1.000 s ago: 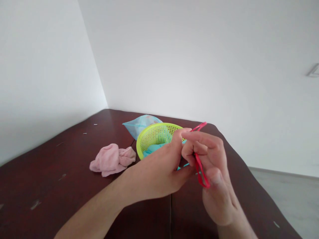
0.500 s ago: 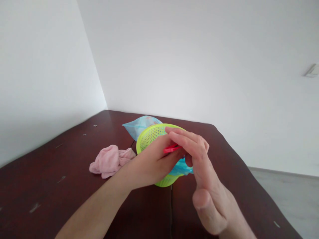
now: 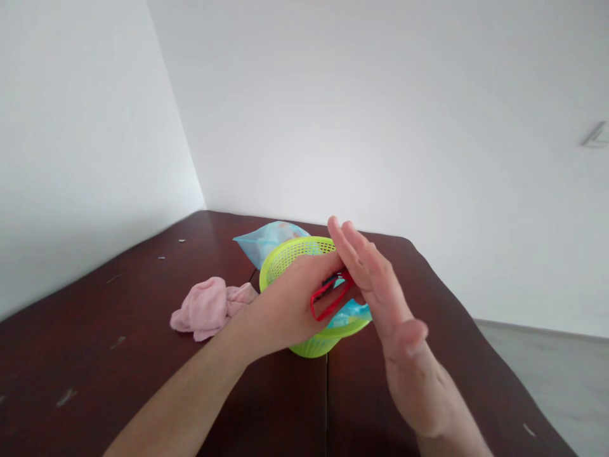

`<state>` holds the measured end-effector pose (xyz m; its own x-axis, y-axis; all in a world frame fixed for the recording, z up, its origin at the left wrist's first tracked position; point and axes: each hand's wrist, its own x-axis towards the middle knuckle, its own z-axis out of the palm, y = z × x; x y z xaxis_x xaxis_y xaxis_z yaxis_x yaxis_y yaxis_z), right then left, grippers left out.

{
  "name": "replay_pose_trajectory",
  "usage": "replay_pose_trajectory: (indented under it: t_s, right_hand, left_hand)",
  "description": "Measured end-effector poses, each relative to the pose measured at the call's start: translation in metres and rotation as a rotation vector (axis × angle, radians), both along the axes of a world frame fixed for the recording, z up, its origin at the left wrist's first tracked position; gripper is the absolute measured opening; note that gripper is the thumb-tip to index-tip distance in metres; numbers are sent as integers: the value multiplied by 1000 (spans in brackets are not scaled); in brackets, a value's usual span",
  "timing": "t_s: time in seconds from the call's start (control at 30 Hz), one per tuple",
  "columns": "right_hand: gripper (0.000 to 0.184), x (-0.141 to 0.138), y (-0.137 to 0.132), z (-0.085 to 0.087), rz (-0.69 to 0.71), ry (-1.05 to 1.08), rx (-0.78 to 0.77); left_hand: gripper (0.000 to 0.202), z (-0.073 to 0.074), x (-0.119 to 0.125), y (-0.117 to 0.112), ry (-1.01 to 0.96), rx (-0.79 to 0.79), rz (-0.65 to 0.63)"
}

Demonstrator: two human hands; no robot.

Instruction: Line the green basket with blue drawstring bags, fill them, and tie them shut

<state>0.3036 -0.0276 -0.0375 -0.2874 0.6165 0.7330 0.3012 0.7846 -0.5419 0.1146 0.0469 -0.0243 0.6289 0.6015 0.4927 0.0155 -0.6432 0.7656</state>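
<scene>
My left hand (image 3: 297, 298) is closed round a thin red band (image 3: 320, 312) that shows as a narrow loop, with a dark patch by it; its kind is unclear. My right hand (image 3: 380, 285) is open, its fingers stretched out and its palm side turned to my left fingertips. Whether the two hands touch is hard to see. Behind and below them stands a yellow-green plastic basket (image 3: 272, 266) with holes in its wall. Crumpled blue see-through plastic (image 3: 352, 314) shows inside, partly hidden by my hands.
A dark red-brown table (image 3: 143, 381) carries everything. Left of the basket lies a bunched pink cloth (image 3: 209, 308). Behind the basket is a blue translucent bag (image 3: 266, 241) with something reddish in it. White walls (image 3: 304, 127) stand behind and at the left.
My right hand has tilted more upright, its fingers rising up and away from over my left hand. The red band has spread into a wider loop.
</scene>
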Motion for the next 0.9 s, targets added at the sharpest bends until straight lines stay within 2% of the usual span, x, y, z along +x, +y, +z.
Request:
replay_pose_trajectory:
  t_s: [0.1,0.23,0.33,0.43,0.57,0.67,0.83,0.9]
  right_hand:
    - [73,-6,0,1,16,182,-42]
    - [59,-12,4,-1,-112,280,21]
    - [45,-8,11,-2,-168,279,69]
    - [30,0,20,-3,-221,188,132]
    - [26,1,30,-8,-330,93,355]
    - [26,-5,37,-16,-406,123,457]
    - [20,-10,47,-27,-534,208,432]
    - [20,-10,50,-30,-563,221,426]
  left_hand:
    - [11,-1,1,0,-34,-56,-22]
    - [18,-1,4,-1,-92,-103,-60]
    - [26,1,4,0,-140,-225,-104]
    - [30,4,3,0,-171,-294,-126]
    - [30,7,4,-3,-150,-296,-77]
    - [29,5,6,-5,-98,-239,-74]
    - [29,0,8,-9,-17,51,-6]
    - [23,-2,10,-11,5,140,13]
